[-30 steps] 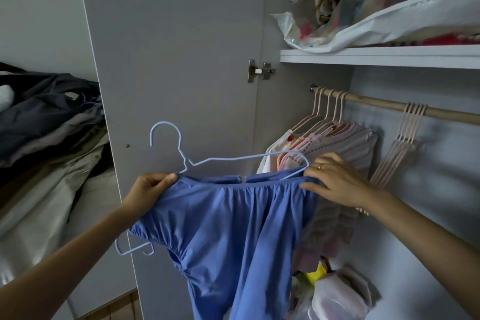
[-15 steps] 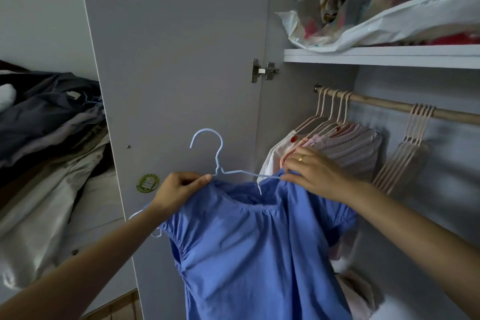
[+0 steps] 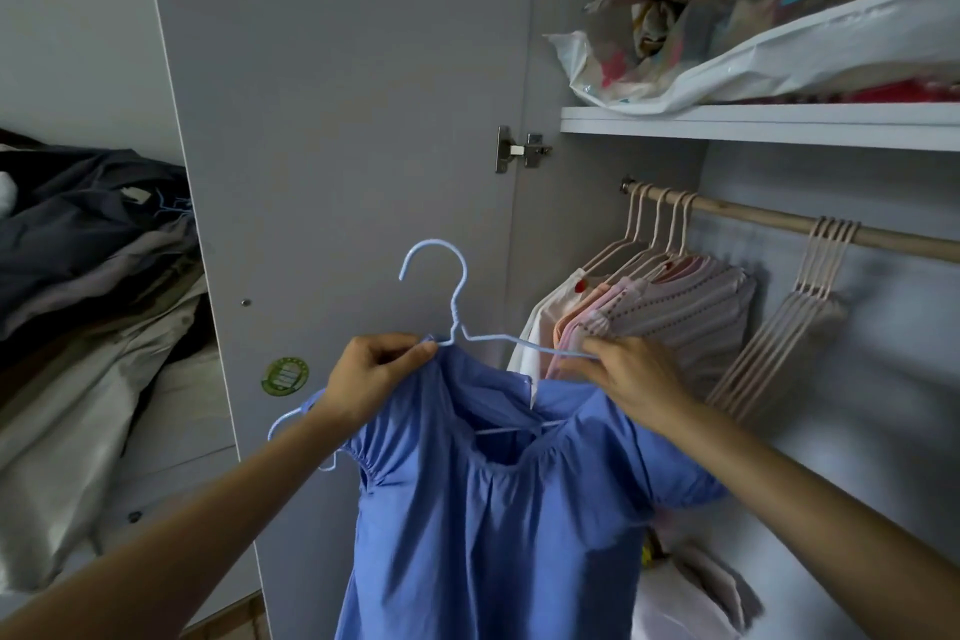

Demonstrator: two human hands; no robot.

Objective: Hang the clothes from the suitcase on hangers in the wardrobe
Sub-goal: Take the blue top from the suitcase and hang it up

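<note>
A blue blouse point(image 3: 488, 525) hangs in front of me on a light blue wire hanger point(image 3: 451, 296) whose hook points up. My left hand point(image 3: 371, 379) pinches the blouse's left shoulder at the hanger's neck. My right hand point(image 3: 631, 377) grips the hanger's right arm together with the blouse's collar. The hanger's bottom bar shows inside the neck opening. A second light blue hanger point(image 3: 291, 424) dangles below my left wrist. The wardrobe rail point(image 3: 769, 219) runs at the upper right, apart from the hanger.
Pink and white garments point(image 3: 665, 312) hang at the rail's left end, with a bunch of empty pale hangers point(image 3: 810, 286) to their right. The grey wardrobe door point(image 3: 337, 120) stands open behind the blouse. Bagged bedding point(image 3: 753, 26) fills the shelf above. Piled clothes point(image 3: 88, 265) lie at the left.
The hanger has gone from tilted to upright with its hook up. The blouse's neckline now sits over the hanger, and both hands have moved closer together near its neck.
</note>
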